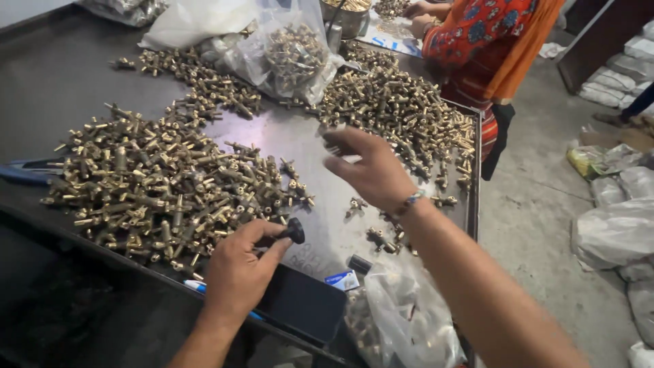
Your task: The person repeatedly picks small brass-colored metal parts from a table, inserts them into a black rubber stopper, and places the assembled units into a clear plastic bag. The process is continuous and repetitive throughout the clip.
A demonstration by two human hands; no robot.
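Spreading across the dark metal worktop (61, 75) from nine o'clock to the middle is the biggest heap of brass fittings (157, 184), raked loose so single pieces can be picked off its near edge. A second heap of fittings (395, 109) lies toward one o'clock, in reach of another person (490, 41) in orange working at the far end, whose hands stay by a metal bowl (347, 13). Between the heaps, at twelve o'clock, a clear plastic bag (286, 54) slumps half full of the same parts and blocks a straight reach across.

I hold my right hand (371, 170) lifted over the bare strip, fingers loosely curled; it is blurred, so I cannot tell whether it pinches a piece. My left hand (238, 272) rests at six o'clock, closed around a small black knob (294, 232), thumb pressing it steady. Just beside it lies a flat black case (303, 303), with another open bag (402, 320) at five o'clock.
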